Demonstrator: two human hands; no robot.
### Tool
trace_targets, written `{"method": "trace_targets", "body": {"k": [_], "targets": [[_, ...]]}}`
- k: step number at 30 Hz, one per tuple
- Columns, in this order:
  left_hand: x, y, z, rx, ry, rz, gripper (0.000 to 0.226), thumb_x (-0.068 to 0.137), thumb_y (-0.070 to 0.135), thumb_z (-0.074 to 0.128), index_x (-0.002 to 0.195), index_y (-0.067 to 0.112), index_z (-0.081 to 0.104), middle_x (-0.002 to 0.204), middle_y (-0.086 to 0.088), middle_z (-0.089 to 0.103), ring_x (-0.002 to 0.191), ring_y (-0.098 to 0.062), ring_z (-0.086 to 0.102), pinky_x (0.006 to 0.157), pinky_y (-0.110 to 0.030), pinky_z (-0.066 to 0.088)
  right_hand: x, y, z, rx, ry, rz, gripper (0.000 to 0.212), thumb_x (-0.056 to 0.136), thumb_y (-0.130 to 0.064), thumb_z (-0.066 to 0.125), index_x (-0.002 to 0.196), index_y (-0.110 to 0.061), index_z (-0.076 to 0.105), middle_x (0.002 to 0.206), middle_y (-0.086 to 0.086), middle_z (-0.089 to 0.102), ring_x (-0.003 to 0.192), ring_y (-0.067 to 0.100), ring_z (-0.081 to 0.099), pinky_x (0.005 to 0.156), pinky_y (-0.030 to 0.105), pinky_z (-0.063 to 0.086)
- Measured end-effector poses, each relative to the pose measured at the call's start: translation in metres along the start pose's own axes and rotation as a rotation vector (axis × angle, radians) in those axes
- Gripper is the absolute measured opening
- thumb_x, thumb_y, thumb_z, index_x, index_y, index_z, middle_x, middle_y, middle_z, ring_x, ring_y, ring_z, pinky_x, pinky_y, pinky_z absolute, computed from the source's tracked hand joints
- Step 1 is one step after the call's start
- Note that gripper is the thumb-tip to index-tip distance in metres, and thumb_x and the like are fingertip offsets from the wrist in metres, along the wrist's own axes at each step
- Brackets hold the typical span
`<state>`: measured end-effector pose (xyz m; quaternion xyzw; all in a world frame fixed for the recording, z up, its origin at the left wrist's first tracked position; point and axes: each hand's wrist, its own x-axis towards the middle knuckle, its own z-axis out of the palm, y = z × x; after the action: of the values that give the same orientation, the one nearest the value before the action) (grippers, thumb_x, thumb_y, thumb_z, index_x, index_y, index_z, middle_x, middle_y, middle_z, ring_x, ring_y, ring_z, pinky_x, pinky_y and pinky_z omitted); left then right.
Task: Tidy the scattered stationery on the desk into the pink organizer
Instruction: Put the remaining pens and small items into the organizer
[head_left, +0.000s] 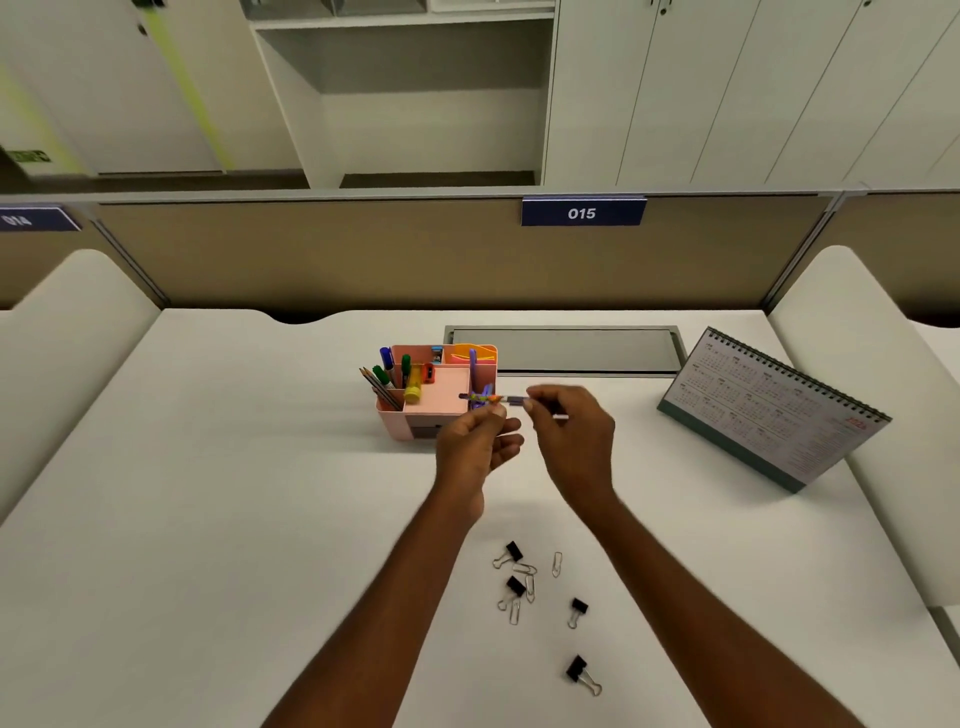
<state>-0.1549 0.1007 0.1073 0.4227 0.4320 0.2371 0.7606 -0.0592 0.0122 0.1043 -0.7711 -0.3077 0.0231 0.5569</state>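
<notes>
On the white counter (208, 467), left of centre, stands the pink organizer (441, 395). Its left pocket holds pencils (375, 385), green markers (383, 375) and a blue marker (386, 358), and a yellow tube (414, 389) leans in the slot beside them. A tall purple item (473, 364) rises from its right-hand pocket. Just in front of the organizer's right corner, the left grip (475, 447) is raised off the counter, thumb and fingertips pinching the left end of a slim pen-like stick (514, 399). The stick is held level, too blurred to name for certain, with purple and orange showing at that end. The right grip (571, 436) pinches the stick's other end, so the stick spans the gap between the two, close to the organizer's right pocket but outside it. Nearer the person, below the forearms, loose stationery lies on the counter: four black binder clips (514, 551) and several wire paper clips (557, 564), scattered near one another. At the back, a grey hatch (563, 351) is set into the counter. Far right stands a spiral-bound desk calendar (774, 410), tilted.
</notes>
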Motion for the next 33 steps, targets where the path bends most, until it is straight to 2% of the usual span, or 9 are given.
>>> {"method": "trace_targets", "body": {"k": [5, 12, 15, 25, 33], "targets": [[0.007, 0.0, -0.004, 0.061, 0.049, -0.037, 0.026, 0.099, 0.027, 0.071, 0.121, 0.014, 0.071, 0.099, -0.008, 0.081, 0.087, -0.024, 0.08, 0.075, -0.032, 0.066, 0.061, -0.004, 0.026, -0.14, 0.01, -0.156, 0.012, 0.092, -0.01, 0.073, 0.103, -0.008, 0.072, 0.097, 0.004, 0.072, 0.085, 0.013, 0.066, 0.077, 0.023, 0.056], [-0.001, -0.023, -0.029, 0.185, 0.062, -0.107, 0.02, 0.099, 0.024, 0.07, 0.117, 0.016, 0.075, 0.103, -0.003, 0.08, 0.094, -0.023, 0.078, 0.079, -0.03, 0.064, 0.104, 0.012, 0.061, -0.317, -0.114, -0.159, 0.008, 0.093, -0.011, 0.071, 0.092, -0.013, 0.064, 0.086, 0.002, 0.069, 0.077, 0.016, 0.063, 0.067, 0.033, 0.058], [-0.006, -0.034, -0.04, 0.205, 0.078, -0.135, 0.019, 0.101, 0.023, 0.068, 0.117, 0.016, 0.075, 0.103, -0.003, 0.08, 0.094, -0.023, 0.077, 0.082, -0.031, 0.064, 0.113, 0.017, 0.075, -0.393, -0.188, -0.142, 0.007, 0.094, -0.009, 0.067, 0.089, -0.013, 0.065, 0.084, 0.004, 0.07, 0.076, 0.018, 0.063, 0.064, 0.032, 0.056], [-0.014, -0.052, -0.069, 0.202, 0.113, -0.185, 0.012, 0.1, 0.022, 0.069, 0.108, 0.02, 0.078, 0.098, -0.003, 0.081, 0.087, -0.02, 0.077, 0.078, -0.03, 0.063, 0.126, 0.025, 0.108, -0.462, -0.344, -0.077, 0.008, 0.095, -0.009, 0.06, 0.09, -0.012, 0.065, 0.089, 0.006, 0.07, 0.08, 0.02, 0.066, 0.069, 0.038, 0.062], [-0.013, -0.053, -0.078, 0.212, 0.125, -0.207, 0.014, 0.102, 0.018, 0.065, 0.109, 0.021, 0.077, 0.1, -0.003, 0.08, 0.087, -0.019, 0.076, 0.075, -0.027, 0.061, 0.133, 0.027, 0.114, -0.478, -0.396, -0.083, 0.006, 0.094, -0.011, 0.067, 0.099, -0.01, 0.068, 0.095, 0.007, 0.071, 0.087, 0.021, 0.067, 0.076, 0.038, 0.061]]}}
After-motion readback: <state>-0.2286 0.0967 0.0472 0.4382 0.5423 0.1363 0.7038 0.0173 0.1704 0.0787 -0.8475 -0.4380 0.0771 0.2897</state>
